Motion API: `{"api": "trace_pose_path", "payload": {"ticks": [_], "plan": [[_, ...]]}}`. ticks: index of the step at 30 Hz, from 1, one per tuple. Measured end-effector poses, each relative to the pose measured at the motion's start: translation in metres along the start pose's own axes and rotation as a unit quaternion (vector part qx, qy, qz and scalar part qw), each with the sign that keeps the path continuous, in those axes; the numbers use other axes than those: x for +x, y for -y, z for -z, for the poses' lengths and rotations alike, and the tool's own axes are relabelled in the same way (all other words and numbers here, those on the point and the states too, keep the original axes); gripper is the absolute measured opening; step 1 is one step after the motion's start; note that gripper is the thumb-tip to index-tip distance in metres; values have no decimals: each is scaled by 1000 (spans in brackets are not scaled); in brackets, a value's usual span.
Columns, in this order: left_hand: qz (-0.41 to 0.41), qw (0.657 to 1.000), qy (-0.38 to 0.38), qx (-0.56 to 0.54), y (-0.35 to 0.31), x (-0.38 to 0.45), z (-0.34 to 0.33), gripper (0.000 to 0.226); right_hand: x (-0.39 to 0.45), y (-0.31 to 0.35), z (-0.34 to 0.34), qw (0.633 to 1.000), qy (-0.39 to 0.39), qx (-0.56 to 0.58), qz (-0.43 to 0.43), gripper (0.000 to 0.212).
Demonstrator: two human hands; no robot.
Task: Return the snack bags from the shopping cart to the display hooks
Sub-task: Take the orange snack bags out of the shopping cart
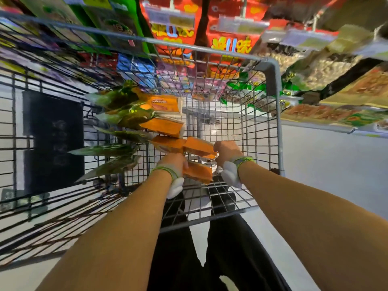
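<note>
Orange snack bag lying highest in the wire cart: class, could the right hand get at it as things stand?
Probably yes: the orange snack bag lies uncovered, but the right hand already grips another orange bag.

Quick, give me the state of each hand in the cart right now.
Left hand: grip closed on the nearest orange snack bag.
Right hand: grip closed on another orange snack bag.
</note>
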State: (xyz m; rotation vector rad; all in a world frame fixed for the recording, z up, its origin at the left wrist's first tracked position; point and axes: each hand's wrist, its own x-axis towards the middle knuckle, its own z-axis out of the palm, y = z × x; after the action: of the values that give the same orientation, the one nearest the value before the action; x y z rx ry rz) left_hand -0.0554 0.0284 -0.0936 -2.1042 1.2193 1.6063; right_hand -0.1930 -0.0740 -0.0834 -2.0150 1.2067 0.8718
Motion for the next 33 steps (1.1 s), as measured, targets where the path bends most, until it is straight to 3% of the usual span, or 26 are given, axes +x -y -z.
{"api": "trace_pose_path", "payload": {"ticks": [6, 16, 19, 22, 25, 30, 33], "plan": [[11, 995, -29, -100, -5, 9, -4, 15, 11, -3, 5, 999, 4, 17, -41, 27], [-39, 993, 47, -103, -33, -11, 32, 22, -8, -12, 52, 997, 34, -64, 30, 23], [-50, 993, 38, -104, -42, -21, 57, 11, -14, -14, 76, 991, 64, -113, 28, 22], [-56, 996, 13, -72, -56, -33, 79, 31, -19, -12, 100, 988, 45, -147, 26, 29], [-47, 996, -39, -69, -71, -48, 95, 21, -25, -9, 124, 990, 18, -141, 15, 31], [-59, 975, -23, -212, -75, -74, 128, 51, -50, -12, 165, 998, -24, -62, 15, 32], [-58, 949, -74, -300, -87, -93, 154, 23, -65, -8, 193, 998, -57, -29, 25, 34]]}}
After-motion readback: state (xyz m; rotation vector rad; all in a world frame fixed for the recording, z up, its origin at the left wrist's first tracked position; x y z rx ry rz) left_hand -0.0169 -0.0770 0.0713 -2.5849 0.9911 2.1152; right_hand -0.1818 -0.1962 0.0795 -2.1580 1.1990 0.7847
